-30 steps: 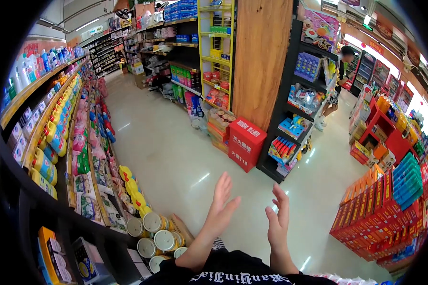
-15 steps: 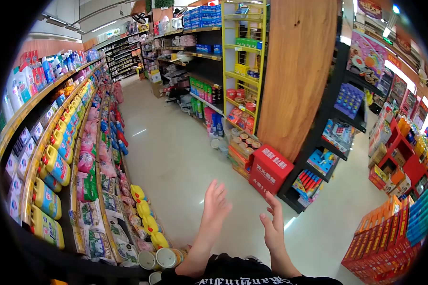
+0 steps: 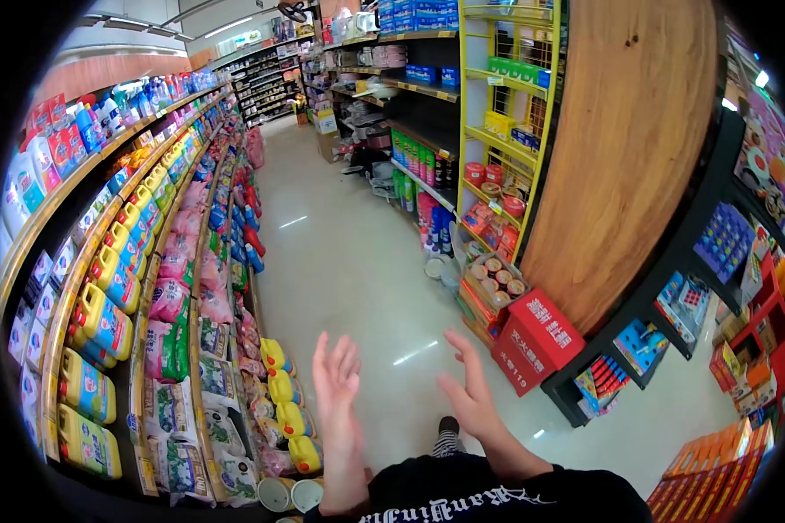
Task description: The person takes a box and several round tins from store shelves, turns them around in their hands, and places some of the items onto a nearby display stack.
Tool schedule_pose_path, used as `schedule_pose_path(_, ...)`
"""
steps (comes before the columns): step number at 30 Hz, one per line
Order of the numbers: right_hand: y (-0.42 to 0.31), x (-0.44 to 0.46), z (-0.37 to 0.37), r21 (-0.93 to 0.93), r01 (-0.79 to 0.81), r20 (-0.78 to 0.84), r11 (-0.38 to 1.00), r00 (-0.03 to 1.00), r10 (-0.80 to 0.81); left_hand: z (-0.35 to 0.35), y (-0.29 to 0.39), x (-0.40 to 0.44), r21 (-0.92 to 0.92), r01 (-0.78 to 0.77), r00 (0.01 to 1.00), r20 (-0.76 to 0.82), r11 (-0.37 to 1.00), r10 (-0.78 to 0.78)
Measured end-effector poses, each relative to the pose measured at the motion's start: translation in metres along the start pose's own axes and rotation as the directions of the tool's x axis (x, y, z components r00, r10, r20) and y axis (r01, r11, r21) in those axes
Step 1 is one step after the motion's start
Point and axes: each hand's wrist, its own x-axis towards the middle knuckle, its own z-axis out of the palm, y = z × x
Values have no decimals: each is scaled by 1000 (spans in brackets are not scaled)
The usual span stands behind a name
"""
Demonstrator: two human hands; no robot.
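Note:
My left hand [image 3: 335, 383] is raised in front of my body over the aisle floor [image 3: 358, 288], its fingers pointing up and slightly curved. It holds nothing. To its left, apart from it, is a row of yellow bottles [image 3: 294, 418] on the lowest shelf. My right hand [image 3: 469, 394] is lifted at about the same height, thumb and fingers apart and nothing in them. A gap of floor lies between the two hands. The red box [image 3: 536, 342] with white lettering stands on the floor beyond my right hand, not touched.
Long shelves of detergent jugs [image 3: 105, 318] and pink packs [image 3: 173, 295] run along the left. On the right stand a yellow wire rack [image 3: 508, 131], a wooden-panelled pillar [image 3: 628, 157] and a black toy shelf [image 3: 641, 349]. Stacked orange-red boxes [image 3: 715, 471] sit at lower right.
The view has turned left, so shelves and pillar sit further right. My left hand has shifted left, my right hand slightly left; the gap between them is wider. A foot now shows below.

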Motion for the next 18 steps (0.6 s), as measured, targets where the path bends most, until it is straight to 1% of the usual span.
schedule_pose_path(1, -2, 20, -8, 4, -5, 7, 1000, 1000, 5, 8, 1, 14, 17, -48, 999, -9, 999, 48)
schedule_pose_path(2, -7, 39, -16, 9, 40, -16, 999, 999, -40, 15, 1, 28, 22, -46, 999, -14, 999, 46)
schedule_pose_path(3, -6, 54, -22, 13, 90, -42, 996, 995, -89, 19, 0, 43, 23, -105, 994, 0, 994, 105)
schedule_pose_path(4, -1, 68, -27, 16, 99, -41, 995, 994, -98, 25, -3, 58, 21, -172, 985, 15, 985, 172)
schedule_pose_path(5, 6, 82, -34, -3, 102, -48, 995, 994, -102, 32, -9, 72, 17, -187, 982, 17, 982, 187)
schedule_pose_path(7, 23, 107, -48, -16, 95, -35, 995, 995, -95, 46, -27, 94, 27, -200, 978, -57, 979, 201)
schedule_pose_path(8, 35, 116, -52, -23, 109, -33, 994, 993, -110, 53, -37, 102, 17, -213, 975, -58, 977, 213)
schedule_pose_path(10, 60, 127, -59, -19, 33, -14, 999, 999, -33, 65, -58, 116, -13, -20, 1000, -24, 1000, 20)
schedule_pose_path(11, 67, 131, -63, -25, -20, -9, 999, 1000, 20, 71, -65, 127, -26, -22, 1000, -22, 999, 21)
schedule_pose_path(12, 71, 138, -68, -38, -20, -10, 999, 1000, 20, 76, -72, 136, -74, 40, 999, 0, 996, -40)
schedule_pose_path(13, 73, 144, -73, -15, -65, -23, 998, 998, 65, 81, -80, 146, -120, 105, 994, 26, 987, -103)
schedule_pose_path(14, 78, 150, -79, 10, -109, -37, 994, 993, 109, 89, -85, 157, -131, 111, 994, 31, 985, -108)
schedule_pose_path(15, 95, 158, -82, 49, -73, -79, 996, 994, 76, 96, -90, 168, -116, 100, 995, 29, 988, -97)
schedule_pose_path(16, 106, 160, -88, 43, -77, -87, 996, 993, 80, 102, -95, 179, -98, 90, 996, 28, 991, -88)
schedule_pose_path(17, 113, 165, -93, 32, -126, -113, 991, 985, 129, 106, -103, 189, -100, 96, 995, 38, 990, -92)
schedule_pose_path(18, 125, 180, -100, 20, -178, -156, 984, 971, 179, 113, -120, 209, -102, 135, 988, 92, 986, -126)
